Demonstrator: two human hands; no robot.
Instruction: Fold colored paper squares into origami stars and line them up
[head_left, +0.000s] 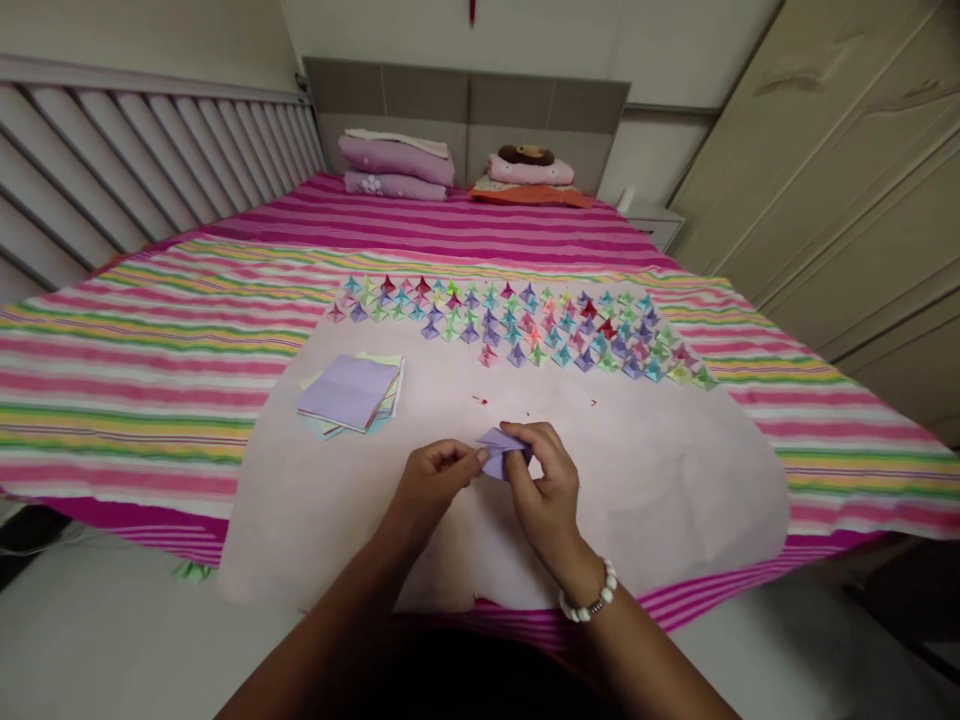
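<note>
Both hands are nearly closed on one folded purple paper [495, 468], up over the big pale sheet [675, 460] on the bed. The left hand [433, 478] pinches its left side between finger and thumb. The right hand [553, 478] grips its right side, and those fingers hide part of it. I can't make out all the folds. The arms are cut off at the bottom.

Folded piece [495, 466]: matt paper; bedcover [150, 372]: matt cloth.
</note>
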